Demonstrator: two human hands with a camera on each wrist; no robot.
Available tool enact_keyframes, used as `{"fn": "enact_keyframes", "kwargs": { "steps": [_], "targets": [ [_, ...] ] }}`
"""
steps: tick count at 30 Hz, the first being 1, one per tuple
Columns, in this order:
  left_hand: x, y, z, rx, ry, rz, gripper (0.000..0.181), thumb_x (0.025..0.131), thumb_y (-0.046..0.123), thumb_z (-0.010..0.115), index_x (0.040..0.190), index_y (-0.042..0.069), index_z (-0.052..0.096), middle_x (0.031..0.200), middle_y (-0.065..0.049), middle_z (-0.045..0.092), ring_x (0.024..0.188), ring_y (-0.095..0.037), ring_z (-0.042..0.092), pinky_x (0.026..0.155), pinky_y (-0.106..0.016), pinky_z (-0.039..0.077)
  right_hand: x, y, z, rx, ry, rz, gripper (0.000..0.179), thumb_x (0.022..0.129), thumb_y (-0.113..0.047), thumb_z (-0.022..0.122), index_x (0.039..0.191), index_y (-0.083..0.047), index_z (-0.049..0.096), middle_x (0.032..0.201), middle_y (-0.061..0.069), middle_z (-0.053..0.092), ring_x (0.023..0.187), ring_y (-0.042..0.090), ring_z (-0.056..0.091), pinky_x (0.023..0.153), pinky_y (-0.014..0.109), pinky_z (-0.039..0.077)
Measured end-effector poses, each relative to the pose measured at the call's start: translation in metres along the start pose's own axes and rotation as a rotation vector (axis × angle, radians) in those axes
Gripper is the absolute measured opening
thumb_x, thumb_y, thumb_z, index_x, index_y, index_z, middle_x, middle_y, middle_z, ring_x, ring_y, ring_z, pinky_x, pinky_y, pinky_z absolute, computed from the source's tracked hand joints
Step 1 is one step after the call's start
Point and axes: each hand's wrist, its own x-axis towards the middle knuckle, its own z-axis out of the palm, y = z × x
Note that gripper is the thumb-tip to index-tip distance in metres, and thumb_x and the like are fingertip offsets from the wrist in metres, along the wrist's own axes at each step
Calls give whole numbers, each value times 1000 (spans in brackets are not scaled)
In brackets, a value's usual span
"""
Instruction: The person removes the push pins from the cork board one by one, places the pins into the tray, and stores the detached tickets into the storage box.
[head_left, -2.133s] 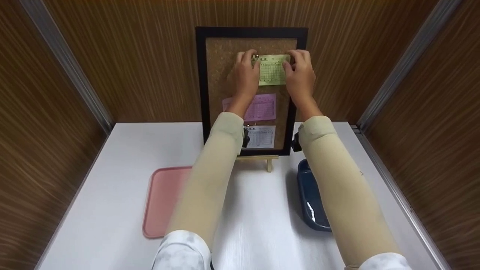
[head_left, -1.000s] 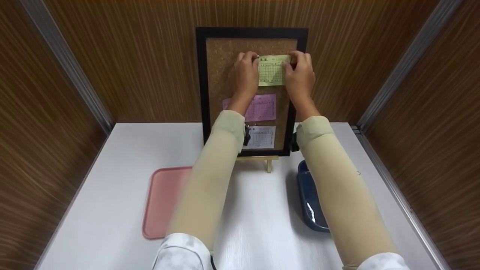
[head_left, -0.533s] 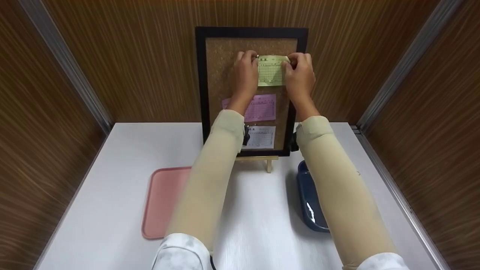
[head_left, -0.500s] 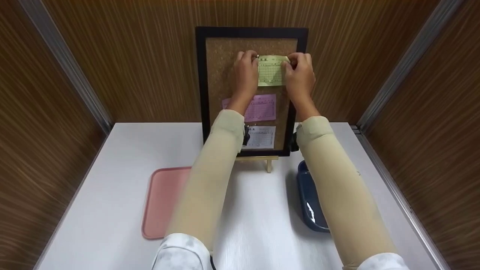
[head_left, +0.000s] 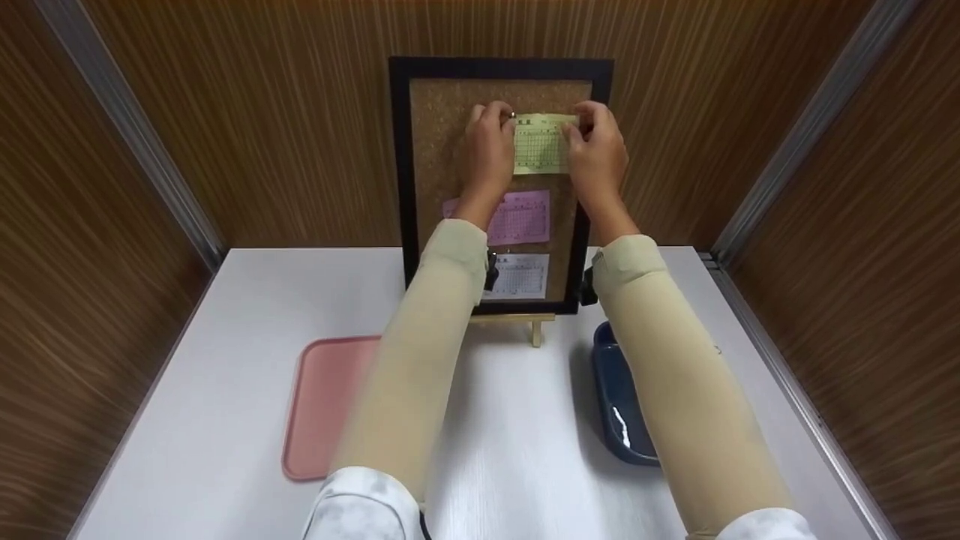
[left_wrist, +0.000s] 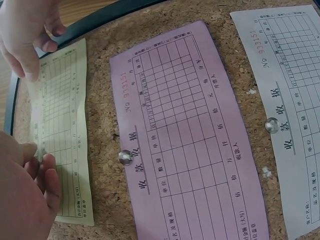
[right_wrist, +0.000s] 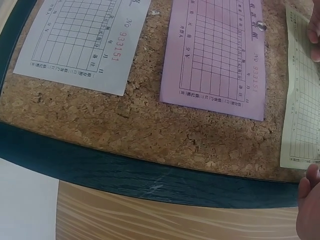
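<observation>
Yellow slip (head_left: 541, 145) ran left-right lengthwise, right fingers (head_left: 593, 109) pinched its right end, left fingers (head_left: 498, 109) curled round tiny pin (head_left: 513, 115), neither really nearer tbh

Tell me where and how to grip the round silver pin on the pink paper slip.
Pinch the round silver pin by opposite sides of its domed head, probably best straight from the front: the head appears to stand out from the flat pink paper slip.
</observation>
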Motion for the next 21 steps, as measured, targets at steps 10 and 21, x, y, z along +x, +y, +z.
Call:
{"fn": "enact_keyframes", "kwargs": {
  "steps": [10, 21],
  "targets": [
    [2, -3, -1, -44, 4, 10, 19, 105, 25, 55, 118, 16, 65, 114, 1, 61, 98, -9, 60, 81, -26, 48, 2, 0, 1, 11, -1, -19, 27, 102, -26, 61, 127, -16, 63, 114, -1, 60, 99, 8, 54, 88, 29, 41],
    [6, -1, -1, -65, 32, 29, 21, 104, 19, 57, 119, 12, 70, 115, -2, 65, 102, -11, 64, 87, -24, 50, -2, 1, 1, 9, 9, -23, 26, 103, -28, 60, 124, -14, 64, 114, 0, 62, 100, 10, 57, 90, 31, 44]
  ]
}}
